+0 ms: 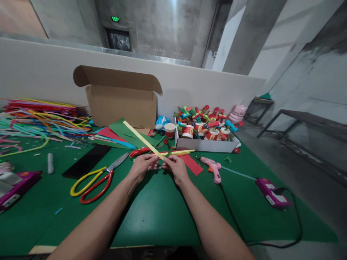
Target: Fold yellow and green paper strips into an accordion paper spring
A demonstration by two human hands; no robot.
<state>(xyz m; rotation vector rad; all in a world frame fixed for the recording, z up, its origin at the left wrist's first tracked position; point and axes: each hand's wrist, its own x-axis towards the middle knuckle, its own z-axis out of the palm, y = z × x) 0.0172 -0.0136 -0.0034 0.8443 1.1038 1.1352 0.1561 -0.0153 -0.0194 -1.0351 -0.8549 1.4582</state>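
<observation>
Both my hands meet above the green table (162,213), pinching one end of a long pale yellow paper strip (141,138) that slants up and away to the left. My left hand (143,167) has its fingers closed on the strip, and my right hand (176,168) pinches it right beside, with a thin green strip also at its fingertips. Red paper (193,164) and more yellow strips (180,152) lie just beyond my hands.
Large yellow-and-red scissors (94,180) and a black phone (86,160) lie left. A pink glue gun (214,169) with its cord lies right. Behind stand an open cardboard box (121,104), a paper cup (170,130), a white box of finished crafts (206,144) and several pipe cleaners (38,119).
</observation>
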